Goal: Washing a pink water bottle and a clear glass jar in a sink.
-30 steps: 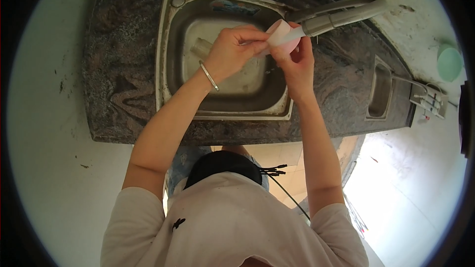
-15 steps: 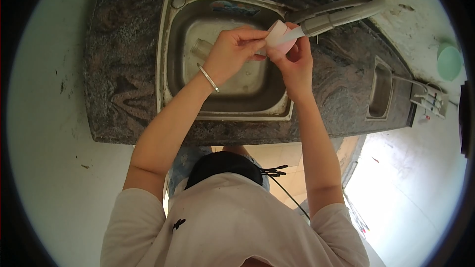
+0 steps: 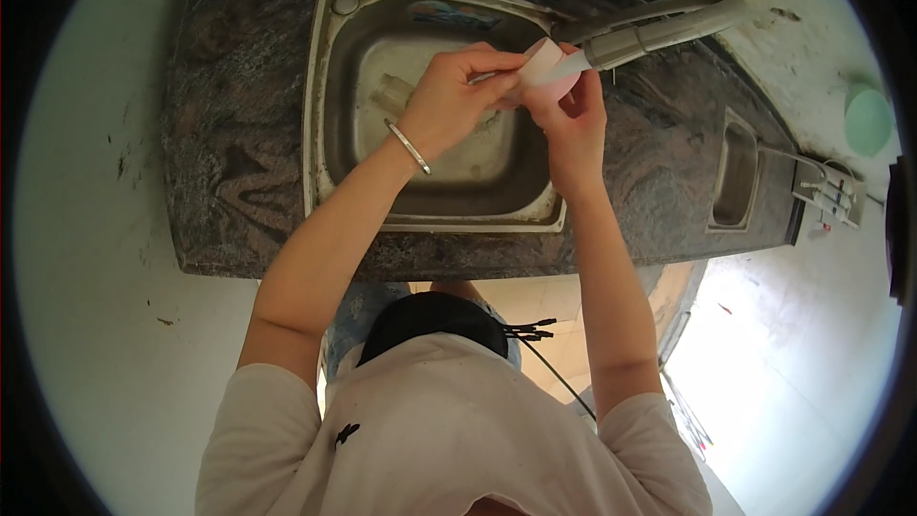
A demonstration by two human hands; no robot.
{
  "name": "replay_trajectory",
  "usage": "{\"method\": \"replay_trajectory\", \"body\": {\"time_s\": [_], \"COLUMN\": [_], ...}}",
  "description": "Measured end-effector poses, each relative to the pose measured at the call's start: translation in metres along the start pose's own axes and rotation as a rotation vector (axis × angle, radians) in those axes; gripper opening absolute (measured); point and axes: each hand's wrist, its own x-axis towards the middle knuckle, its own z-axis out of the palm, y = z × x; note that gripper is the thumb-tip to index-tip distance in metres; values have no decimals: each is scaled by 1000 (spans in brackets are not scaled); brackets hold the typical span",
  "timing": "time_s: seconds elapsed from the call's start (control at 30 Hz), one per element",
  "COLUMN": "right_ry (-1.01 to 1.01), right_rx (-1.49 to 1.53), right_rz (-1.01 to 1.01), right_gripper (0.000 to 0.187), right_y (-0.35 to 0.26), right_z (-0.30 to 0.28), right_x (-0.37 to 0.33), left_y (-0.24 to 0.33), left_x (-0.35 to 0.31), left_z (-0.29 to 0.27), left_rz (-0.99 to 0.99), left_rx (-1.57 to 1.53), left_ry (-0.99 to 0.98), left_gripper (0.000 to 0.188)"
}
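Note:
Beneath the mouth of the grey faucet (image 3: 626,45), both my hands hold a small pale-pink, cup-like piece (image 3: 542,59). My left hand (image 3: 447,103), with a bangle at its wrist, pinches the piece's left side between thumb and fingers. Its right and lower sides rest in the curled fingers of my right hand (image 3: 578,143). A whitish stream of water (image 3: 574,64) runs from the faucet onto the piece. My fingers cover part of it, so its exact kind is unclear. All this happens over the right part of the steel sink (image 3: 430,223).
A clear glass jar (image 3: 390,96) lies in the basin, partly behind my left hand. Dark patterned countertop (image 3: 239,162) surrounds the sink. To the right are a smaller steel basin (image 3: 734,177), a rack with small items (image 3: 833,193) and a green bowl-shaped thing (image 3: 867,121).
The pink piece has turned slightly in my fingers under the water. My left hand has shifted a little right, and my right fingers have shifted slightly around the piece.

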Motion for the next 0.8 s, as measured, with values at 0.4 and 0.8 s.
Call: {"method": "replay_trajectory", "body": {"time_s": [0.4,0.8], "right_ry": [65,69], "right_rx": [-147,-324], "right_rz": [-220,-355], "right_gripper": [57,52], "right_y": [5,6], "right_z": [-8,-8], "right_x": [1,3], "left_y": [1,3], "left_x": [4,5], "left_z": [7,9], "left_rz": [-83,-179], "left_rx": [-128,-79], "left_ry": [22,84], "left_gripper": [24,22]}}
